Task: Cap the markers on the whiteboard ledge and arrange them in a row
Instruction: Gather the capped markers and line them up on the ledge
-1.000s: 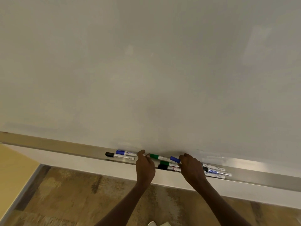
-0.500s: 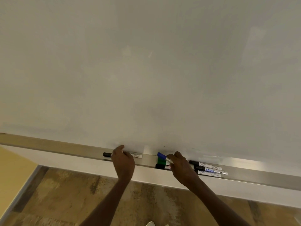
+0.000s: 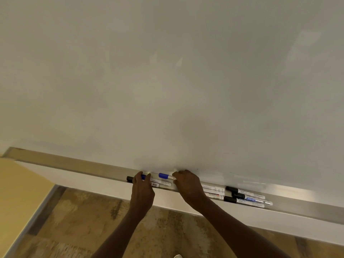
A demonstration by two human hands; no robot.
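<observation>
A metal ledge (image 3: 78, 165) runs under the whiteboard (image 3: 167, 81). My left hand (image 3: 142, 190) rests on two markers at the left. A black cap (image 3: 129, 179) sticks out to its left, and its thumb and fingers pinch a blue cap (image 3: 143, 176). My right hand (image 3: 188, 185) grips the white barrel end of a second blue-capped marker (image 3: 165, 176), which lies just right of the left hand along the back of the ledge. White marker barrels (image 3: 214, 191) emerge right of the right hand. Three more markers with black caps (image 3: 247, 197) lie bunched beyond them.
Below the ledge are a white wall strip (image 3: 242, 218) and a brown patterned floor (image 3: 83, 220). A yellow surface (image 3: 16, 192) fills the lower left. The ledge continues bare to the far left and far right.
My right hand has carried the blue-capped marker leftward, from the middle pile to beside the left pair. My left hand moved left from the middle onto the left pair and closed on them.
</observation>
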